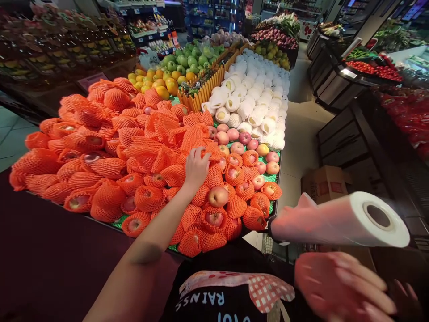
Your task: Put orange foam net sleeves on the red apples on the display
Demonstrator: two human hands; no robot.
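My left hand [197, 167] reaches over the fruit display, fingers curled on an orange foam net [197, 136] in a loose heap of such nets. Around it lie apples in orange foam nets [214, 218] and a bare apple [218, 196] just below the hand to the right. Blurred by motion, my right hand [363, 286] is low at the right, near my body, its fingers round a smeared red apple [318, 281]. Above this hand a roll of clear plastic bags [335, 221] stands at the display's corner.
White-netted fruit [251, 98] fills the far right of the display, beyond several bare apples [244, 138]. A yellow picket divider [208, 87] separates it from oranges [161, 82] and green fruit [187, 58]. A cardboard box [325, 183] sits across the aisle. Bottles [83, 49] line the left.
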